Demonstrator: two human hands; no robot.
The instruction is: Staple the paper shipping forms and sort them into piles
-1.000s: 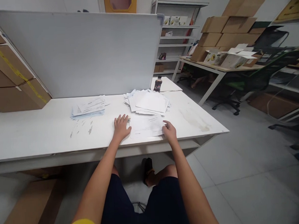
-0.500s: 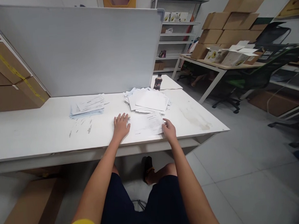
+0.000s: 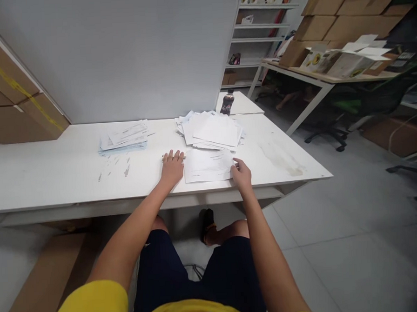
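A printed sheet of paper (image 3: 209, 167) lies on the white table (image 3: 63, 182) in front of me, near its front edge. My right hand (image 3: 242, 175) pinches the sheet's right edge between thumb and fingers. At the left edge rests my left hand (image 3: 173, 167), palm down with its fingers stretched out. A thin yellowish thing (image 3: 164, 158) pokes out from under those fingers; its kind is unclear. Just behind the sheet is a messy pile of papers (image 3: 216, 130). Farther left sits a smaller paper stack (image 3: 123, 138), with bluish sheets at its bottom.
A dark drink bottle (image 3: 227, 103) stands behind the pile. A whitish panel (image 3: 119, 53) rises along the table's back. Cardboard boxes (image 3: 35, 118) are at the left. To the right are another table (image 3: 300, 73) with boxes, and an office chair (image 3: 366, 96).
My left hand has come against the sheet's left edge. The sheet now lies flatter and sharper in view, with my right hand still at its right edge. The camera view has tilted down.
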